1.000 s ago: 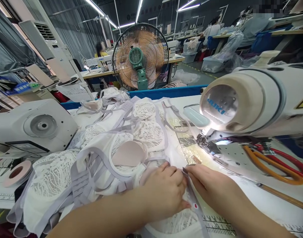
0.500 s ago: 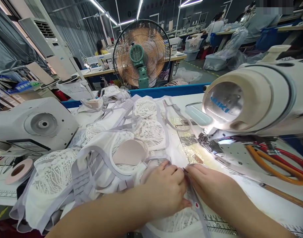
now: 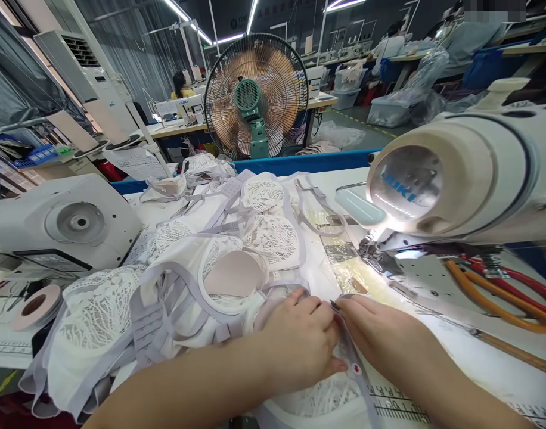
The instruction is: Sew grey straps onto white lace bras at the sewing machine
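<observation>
One camera only, worn on the person's head, looks forward and down across the sewing table (image 3: 478, 363). The hands sit close under it; the fan (image 3: 256, 95) and far workstations stretch away beyond.

The blue brand name JUKI stands on the round end face of the white sewing machine (image 3: 461, 179) at the right of the frame. At the bottom right, a printed ruler scale (image 3: 396, 405) with black tick marks runs along the table's edge, its figures too small to read. Lettering on the dark back wall, upper middle, is blurred.
</observation>
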The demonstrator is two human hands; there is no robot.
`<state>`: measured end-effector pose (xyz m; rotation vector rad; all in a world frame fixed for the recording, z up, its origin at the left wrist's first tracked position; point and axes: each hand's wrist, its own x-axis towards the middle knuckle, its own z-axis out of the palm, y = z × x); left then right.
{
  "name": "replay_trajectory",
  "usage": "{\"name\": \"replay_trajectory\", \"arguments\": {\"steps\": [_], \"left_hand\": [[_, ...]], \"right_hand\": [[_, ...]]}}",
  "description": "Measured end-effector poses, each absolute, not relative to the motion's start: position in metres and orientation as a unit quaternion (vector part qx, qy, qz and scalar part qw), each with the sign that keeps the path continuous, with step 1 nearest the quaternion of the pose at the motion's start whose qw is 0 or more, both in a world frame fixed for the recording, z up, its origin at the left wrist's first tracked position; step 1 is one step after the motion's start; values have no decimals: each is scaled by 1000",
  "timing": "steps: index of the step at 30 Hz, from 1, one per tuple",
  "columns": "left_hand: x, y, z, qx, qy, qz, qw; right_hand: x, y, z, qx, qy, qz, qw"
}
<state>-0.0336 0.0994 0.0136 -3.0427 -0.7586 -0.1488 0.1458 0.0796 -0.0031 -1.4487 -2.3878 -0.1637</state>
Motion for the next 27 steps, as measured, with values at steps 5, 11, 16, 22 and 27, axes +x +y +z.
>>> {"name": "replay_trajectory", "arguments": {"steps": [5,11,16,22,27], "left_hand": [[-33,99,12,-969,-242,-49,2],[-33,99,11,-970,-239,-50,4],[-33,99,11,-970,-239,-49,8],[-34,99,13,-970,-238,-44,0],[-34,99,12,-970,-239,-53,-9]], "right_hand": [[144,81,-7,-503,-847,-67,155],[143,80,-6,-497,-850,-77,154],[146,80,0,-484,-857,-94,150],[148,76,2,-472,-855,-140,161],[149,73,6,-448,-862,-165,169]]}}
